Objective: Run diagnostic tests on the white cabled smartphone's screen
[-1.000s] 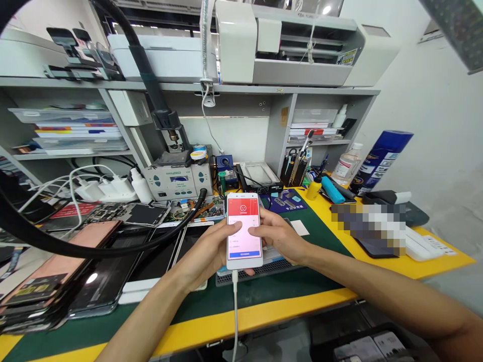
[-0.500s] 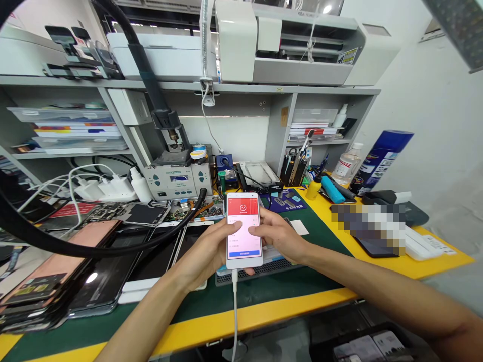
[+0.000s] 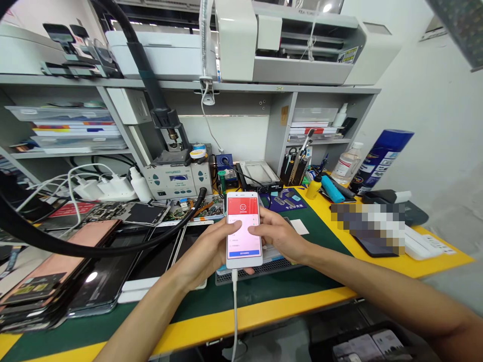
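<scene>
A white smartphone [image 3: 244,239] is held upright between both hands, its screen lit with a red banner, a face icon and a blue bar at the bottom. My left hand [image 3: 215,245] is closed around its left side, thumb over the screen. On the other side my right hand [image 3: 281,235] grips the right edge, its thumb also over the screen. Most fingers are hidden behind the phone. A white charging cable [image 3: 235,301] is plugged into the lower end and hangs past the table's front edge. Beneath the phone lies a dark perforated tray or mat [image 3: 260,271], partly covered.
Stacked phone parts [image 3: 64,266] fill the left. A black hose [image 3: 124,250] curves across them from above. Behind stand a hot-air station [image 3: 177,179] and a tray of circuit parts [image 3: 215,208]. Bottles, a blue spray can [image 3: 383,161] and a white box [image 3: 422,244] are at right.
</scene>
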`<state>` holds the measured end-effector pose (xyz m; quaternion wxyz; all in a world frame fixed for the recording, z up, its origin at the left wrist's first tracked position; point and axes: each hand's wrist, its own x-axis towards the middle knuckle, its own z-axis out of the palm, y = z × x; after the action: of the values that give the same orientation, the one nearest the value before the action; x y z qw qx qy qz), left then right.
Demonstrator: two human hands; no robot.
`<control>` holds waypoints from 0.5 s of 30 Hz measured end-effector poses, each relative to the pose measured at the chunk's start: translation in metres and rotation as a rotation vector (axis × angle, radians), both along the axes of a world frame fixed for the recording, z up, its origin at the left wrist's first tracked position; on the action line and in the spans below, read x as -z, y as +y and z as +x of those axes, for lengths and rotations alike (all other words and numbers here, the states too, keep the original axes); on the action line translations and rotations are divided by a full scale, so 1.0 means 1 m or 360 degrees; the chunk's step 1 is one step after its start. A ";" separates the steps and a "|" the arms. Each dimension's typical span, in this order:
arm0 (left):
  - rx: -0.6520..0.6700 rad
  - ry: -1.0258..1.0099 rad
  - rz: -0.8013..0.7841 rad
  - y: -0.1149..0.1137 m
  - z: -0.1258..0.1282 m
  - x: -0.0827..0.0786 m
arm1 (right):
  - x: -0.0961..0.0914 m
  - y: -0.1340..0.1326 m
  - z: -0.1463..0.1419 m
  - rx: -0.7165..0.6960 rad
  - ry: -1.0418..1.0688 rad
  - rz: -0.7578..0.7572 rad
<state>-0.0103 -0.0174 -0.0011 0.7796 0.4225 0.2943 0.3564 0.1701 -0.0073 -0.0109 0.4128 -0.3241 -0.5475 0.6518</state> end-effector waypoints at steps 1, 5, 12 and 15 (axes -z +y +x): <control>-0.0003 0.0001 -0.0004 0.000 0.000 0.000 | 0.000 0.000 0.000 0.0003 -0.0005 0.0000; -0.0005 0.0003 -0.0013 0.000 0.001 -0.001 | 0.000 -0.001 0.000 0.0007 -0.0015 -0.0008; -0.0004 -0.0002 0.0001 0.000 0.001 -0.001 | -0.001 -0.001 0.000 -0.0008 -0.0020 0.0009; 0.0003 -0.0016 -0.0005 0.000 0.001 -0.001 | -0.001 0.000 0.001 -0.0005 -0.0034 -0.0001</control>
<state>-0.0095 -0.0176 0.0002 0.7821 0.4198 0.2905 0.3574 0.1710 -0.0076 -0.0099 0.4058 -0.3302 -0.5522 0.6491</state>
